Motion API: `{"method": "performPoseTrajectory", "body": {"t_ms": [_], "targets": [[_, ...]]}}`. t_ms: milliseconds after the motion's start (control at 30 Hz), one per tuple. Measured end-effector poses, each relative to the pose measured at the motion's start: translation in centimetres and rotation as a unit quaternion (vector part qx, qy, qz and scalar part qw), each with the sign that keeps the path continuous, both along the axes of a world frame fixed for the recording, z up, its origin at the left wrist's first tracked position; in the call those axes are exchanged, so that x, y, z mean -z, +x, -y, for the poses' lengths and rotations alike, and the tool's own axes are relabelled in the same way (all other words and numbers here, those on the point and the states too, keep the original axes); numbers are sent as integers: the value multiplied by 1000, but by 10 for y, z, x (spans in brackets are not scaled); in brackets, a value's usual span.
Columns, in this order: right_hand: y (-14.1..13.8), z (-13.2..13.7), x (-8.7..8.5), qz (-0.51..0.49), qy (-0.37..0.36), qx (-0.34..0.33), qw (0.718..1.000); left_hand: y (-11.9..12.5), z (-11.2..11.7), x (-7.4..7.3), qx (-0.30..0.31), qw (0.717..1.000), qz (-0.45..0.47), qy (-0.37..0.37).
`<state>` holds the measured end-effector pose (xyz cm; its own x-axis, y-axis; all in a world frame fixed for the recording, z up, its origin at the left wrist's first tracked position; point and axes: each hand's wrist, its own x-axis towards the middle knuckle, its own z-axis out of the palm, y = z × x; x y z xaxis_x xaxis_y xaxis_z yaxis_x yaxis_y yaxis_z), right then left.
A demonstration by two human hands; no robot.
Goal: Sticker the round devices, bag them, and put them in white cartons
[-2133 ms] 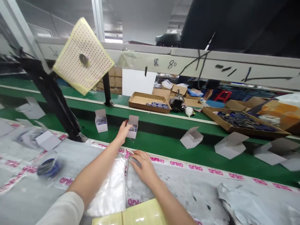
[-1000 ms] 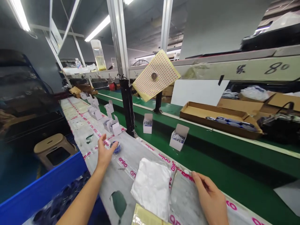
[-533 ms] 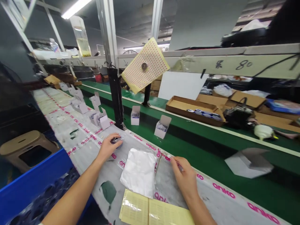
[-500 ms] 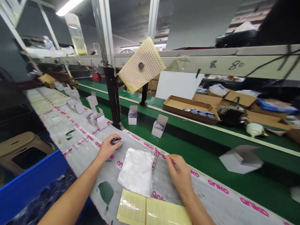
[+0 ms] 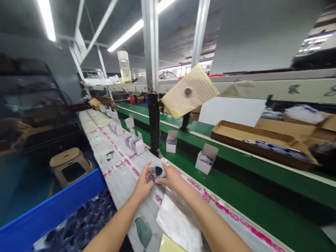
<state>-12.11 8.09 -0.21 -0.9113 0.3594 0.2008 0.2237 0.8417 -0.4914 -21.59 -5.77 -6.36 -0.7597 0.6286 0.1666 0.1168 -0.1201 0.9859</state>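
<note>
both hands meet on one small dark round part in clear film (image 5: 156,172), held just above the worktop (image 5: 123,175) at its far edge, next to the green conveyor belt (image 5: 236,185).

left hand (image 5: 144,182) comes in from the near-left, fingers curled round the part's left and under side. right hand (image 5: 171,177) comes from the right, thumb and forefinger pinched on the part's right edge. so the part sits between the two sets of fingers, touching both; neither hand is nearer, they share it. fingers on both are mostly closed onto it, not flat or spread. too blurred to tell which hand carries the load.

part reads as a short disc, dark centre facing up toward the camera, no clear long axis. film wrap is crinkled around it; can't tell whether it's a bag mouth or loose wrap.

around it: stack of clear bags (image 5: 181,220) lies on the worktop just under the right forearm, nearer the camera than the part. yellow label sheet (image 5: 170,247) at the bottom edge, mostly cut off. blue bin (image 5: 60,203) with more dark parts sits low left, well apart from the hands. small white open boxes (image 5: 206,159) stand on the belt beyond the hands, right of the black post (image 5: 154,122).
</note>
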Motion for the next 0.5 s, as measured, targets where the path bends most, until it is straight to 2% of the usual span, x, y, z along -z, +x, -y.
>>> {"method": "performPoseTrajectory", "body": {"t_ms": [133,267,467,500], "targets": [[-21,24,-2,-8,48,-32,998,-4,3,1,-28,999,23,28],[-24,36,3,6,84,-10,996,-13,4,-3,-81,995,40,39],[-23,38,0,26,18,14,999,-17,6,-13,-88,996,23,-21],[-23,33,-3,25,-2,24,999,-21,5,-11,-116,993,4,-30]]}}
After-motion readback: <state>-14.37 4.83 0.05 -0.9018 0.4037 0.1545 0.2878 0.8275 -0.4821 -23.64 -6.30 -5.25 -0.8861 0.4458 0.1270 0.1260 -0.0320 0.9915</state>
